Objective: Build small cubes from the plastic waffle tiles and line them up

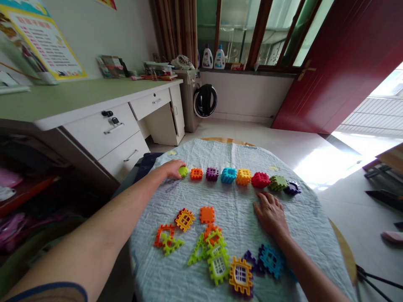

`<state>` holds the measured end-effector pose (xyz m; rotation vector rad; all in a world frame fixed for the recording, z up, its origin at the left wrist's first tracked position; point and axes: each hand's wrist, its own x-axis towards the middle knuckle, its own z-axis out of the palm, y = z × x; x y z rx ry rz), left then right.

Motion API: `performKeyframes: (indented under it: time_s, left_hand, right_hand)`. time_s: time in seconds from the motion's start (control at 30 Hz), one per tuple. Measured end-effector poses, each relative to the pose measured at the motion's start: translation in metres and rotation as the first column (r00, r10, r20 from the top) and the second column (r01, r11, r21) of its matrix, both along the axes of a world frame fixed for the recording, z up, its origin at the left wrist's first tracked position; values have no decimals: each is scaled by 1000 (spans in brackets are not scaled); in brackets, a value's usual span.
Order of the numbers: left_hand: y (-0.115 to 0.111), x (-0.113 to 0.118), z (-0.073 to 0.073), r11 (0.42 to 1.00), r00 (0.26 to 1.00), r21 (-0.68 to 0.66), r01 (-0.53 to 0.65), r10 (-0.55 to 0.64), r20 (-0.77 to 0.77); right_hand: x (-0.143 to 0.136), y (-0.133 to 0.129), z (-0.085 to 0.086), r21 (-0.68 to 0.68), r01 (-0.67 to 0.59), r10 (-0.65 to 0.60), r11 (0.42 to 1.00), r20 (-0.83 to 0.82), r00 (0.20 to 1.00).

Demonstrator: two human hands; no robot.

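Note:
My left hand (174,169) is closed around a lime green block (183,171) at the left end of a row of plastic blocks. To its right stand an orange block (196,174), a purple block (212,174), a blue block (228,175), a yellow block (244,176), a red block (260,179), a green block (278,183) and a dark purple block (292,188). My right hand (270,212) lies on the cloth with fingers spread, just in front of the red block. It holds nothing.
Loose interlocking pieces lie near me: an orange square (207,214), yellow frame (184,219), lime panel (218,265), yellow window panel (241,274) and blue panel (271,261). A pale cloth (176,277) covers the round table. A desk (94,96) stands left, a washing machine (190,100) behind.

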<state>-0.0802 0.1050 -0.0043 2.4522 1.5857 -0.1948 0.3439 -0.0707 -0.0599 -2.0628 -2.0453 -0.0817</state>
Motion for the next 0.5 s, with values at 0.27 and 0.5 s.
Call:
performKeyframes:
  time_s: [0.27,0.5]
  left_hand:
    - [-43,9,21,976,991,212,-46,18,133]
    - [-152,24,22,993,941,100,54,-84,327]
  right_hand:
    - [1,0,-1,-5,-6,6,1000,4,1000]
    - [0,0,0,-13,3,-3,1000,16,1000]
